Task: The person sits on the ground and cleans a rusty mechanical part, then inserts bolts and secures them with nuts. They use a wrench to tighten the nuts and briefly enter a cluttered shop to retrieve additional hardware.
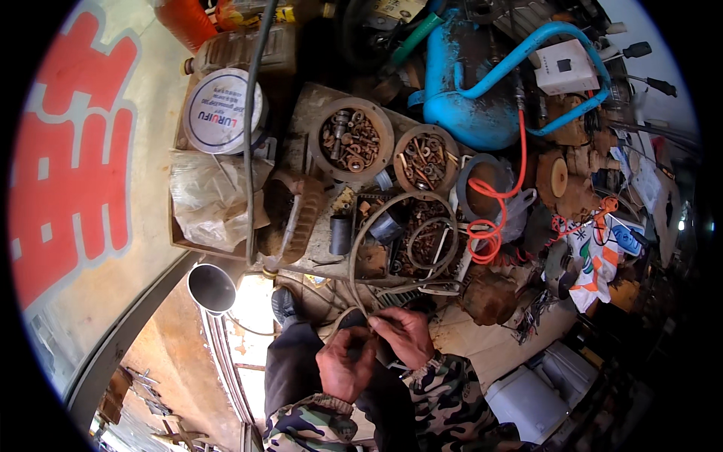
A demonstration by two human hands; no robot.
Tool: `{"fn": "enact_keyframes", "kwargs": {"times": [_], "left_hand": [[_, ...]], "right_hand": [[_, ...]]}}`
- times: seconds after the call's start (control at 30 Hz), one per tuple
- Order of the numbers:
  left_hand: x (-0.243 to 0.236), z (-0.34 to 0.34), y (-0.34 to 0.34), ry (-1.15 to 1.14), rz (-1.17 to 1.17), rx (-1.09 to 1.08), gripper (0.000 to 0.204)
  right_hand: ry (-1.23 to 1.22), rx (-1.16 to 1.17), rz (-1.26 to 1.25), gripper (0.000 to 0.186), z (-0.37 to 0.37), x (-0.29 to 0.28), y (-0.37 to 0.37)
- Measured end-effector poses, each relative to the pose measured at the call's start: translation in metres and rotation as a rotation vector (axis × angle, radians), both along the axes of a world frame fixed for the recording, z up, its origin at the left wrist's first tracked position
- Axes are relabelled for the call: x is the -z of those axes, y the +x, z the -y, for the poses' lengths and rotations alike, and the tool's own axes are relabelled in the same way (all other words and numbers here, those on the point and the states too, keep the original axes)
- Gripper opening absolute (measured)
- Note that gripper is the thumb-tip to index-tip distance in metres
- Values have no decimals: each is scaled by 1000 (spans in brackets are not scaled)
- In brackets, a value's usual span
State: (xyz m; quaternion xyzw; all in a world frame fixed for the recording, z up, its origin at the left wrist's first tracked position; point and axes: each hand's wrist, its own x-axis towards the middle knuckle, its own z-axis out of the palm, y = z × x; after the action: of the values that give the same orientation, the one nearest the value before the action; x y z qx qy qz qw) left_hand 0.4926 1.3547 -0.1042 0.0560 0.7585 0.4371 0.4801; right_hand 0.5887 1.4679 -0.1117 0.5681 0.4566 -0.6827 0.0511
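My left hand (pixel 346 361) is low in the middle of the view, fingers curled in a pinch on a thin grey-brown hose or cord (pixel 353 256). My right hand (pixel 403 339), just right of it and slightly higher, pinches the same strand with thumb and finger. From my hands the strand rises in a large loop over a parts tray (pixel 422 241) of rusty hardware. Exactly what sits between my left fingertips is hidden. Two round pans (pixel 324 151) (pixel 444 181) of bolts and washers stand beyond the loop, on a grimy board (pixel 305 113).
A blue compressor (pixel 474 124) with coiled red hose (pixel 520 158) stands at back right, cluttered parts around it. A white-lidded bucket (pixel 223 109), plastic bags (pixel 207 188) and a dirty jug (pixel 290 203) line the left. A metal cup (pixel 211 288) sits lower left, white containers (pixel 527 403) lower right.
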Motion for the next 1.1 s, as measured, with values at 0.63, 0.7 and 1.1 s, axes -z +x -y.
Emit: {"fn": "enact_keyframes", "kwargs": {"times": [0.63, 0.7, 1.1], "left_hand": [[12, 9, -1, -47, 130, 71, 13], [13, 9, 3, -42, 221, 44, 13], [11, 1, 25, 53, 556, 59, 17]], "right_hand": [[-6, 446, -59, 23, 74, 7, 21], [-24, 505, -86, 23, 78, 13, 31], [-276, 804, -235, 18, 82, 14, 78]]}}
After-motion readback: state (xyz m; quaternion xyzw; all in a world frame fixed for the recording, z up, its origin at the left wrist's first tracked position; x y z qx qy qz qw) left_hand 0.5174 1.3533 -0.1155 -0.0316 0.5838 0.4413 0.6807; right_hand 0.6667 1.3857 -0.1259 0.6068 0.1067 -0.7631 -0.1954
